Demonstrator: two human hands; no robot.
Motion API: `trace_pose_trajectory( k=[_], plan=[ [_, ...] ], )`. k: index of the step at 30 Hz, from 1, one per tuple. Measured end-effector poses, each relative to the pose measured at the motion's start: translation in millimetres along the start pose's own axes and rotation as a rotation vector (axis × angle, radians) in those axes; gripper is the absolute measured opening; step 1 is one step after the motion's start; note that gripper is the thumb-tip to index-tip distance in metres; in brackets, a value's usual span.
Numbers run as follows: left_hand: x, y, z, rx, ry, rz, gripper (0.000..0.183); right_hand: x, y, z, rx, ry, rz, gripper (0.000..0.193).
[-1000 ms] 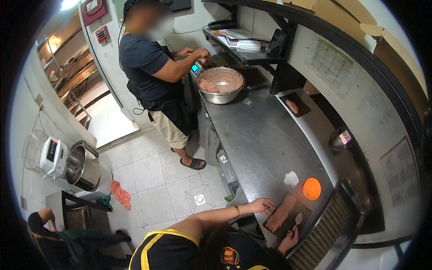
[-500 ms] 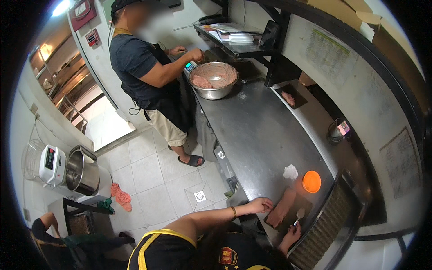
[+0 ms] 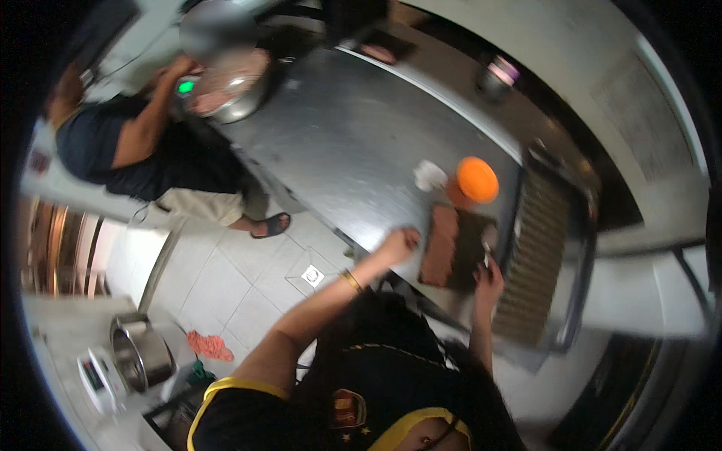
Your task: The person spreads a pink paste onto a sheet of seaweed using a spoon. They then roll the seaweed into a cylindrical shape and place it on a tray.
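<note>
My right hand (image 3: 489, 279) grips a spoon (image 3: 487, 254), its bowl end over the right part of a dark, flat rectangular sheet (image 3: 472, 252). Along the left side of that sheet lies a flattened strip of pink ground meat (image 3: 440, 244). My left hand (image 3: 400, 245), a little blurred, rests by the sheet's left edge with its fingers curled in. Nothing shows between those fingers. Just beyond the sheet stand an orange bowl (image 3: 477, 180) and a crumpled white piece (image 3: 430, 175), perhaps plastic or paper.
Right of the sheet sits a ridged tray (image 3: 535, 255) in a metal frame. A co-worker (image 3: 98, 143) stands at the far left of the steel table (image 3: 331, 128), beside a large metal bowl (image 3: 237, 101) of ground meat. Another dark sheet with meat (image 3: 380, 51) lies at the back.
The view has turned and shifted, so the table sits differently in it. The spoon stays in my right hand, and my left hand remains beside the sheet.
</note>
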State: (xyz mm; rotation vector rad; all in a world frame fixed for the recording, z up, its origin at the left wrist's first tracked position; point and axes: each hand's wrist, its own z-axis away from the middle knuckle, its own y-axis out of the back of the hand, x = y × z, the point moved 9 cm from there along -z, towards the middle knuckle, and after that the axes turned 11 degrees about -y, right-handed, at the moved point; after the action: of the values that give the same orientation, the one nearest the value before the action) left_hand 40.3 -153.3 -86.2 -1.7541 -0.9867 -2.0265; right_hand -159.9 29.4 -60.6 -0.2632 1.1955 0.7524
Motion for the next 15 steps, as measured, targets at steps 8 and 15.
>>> trace_pose_trajectory(
  k=[8,15],
  plan=[
    [87,22,-114,0.009,-0.402,-0.269,0.021,-29,5,-12,0.031,0.106,0.443,0.029],
    [54,-35,-157,-0.348,-0.471,-0.501,0.018,-50,-5,-27,0.034,0.15,0.702,0.03]
  ],
)
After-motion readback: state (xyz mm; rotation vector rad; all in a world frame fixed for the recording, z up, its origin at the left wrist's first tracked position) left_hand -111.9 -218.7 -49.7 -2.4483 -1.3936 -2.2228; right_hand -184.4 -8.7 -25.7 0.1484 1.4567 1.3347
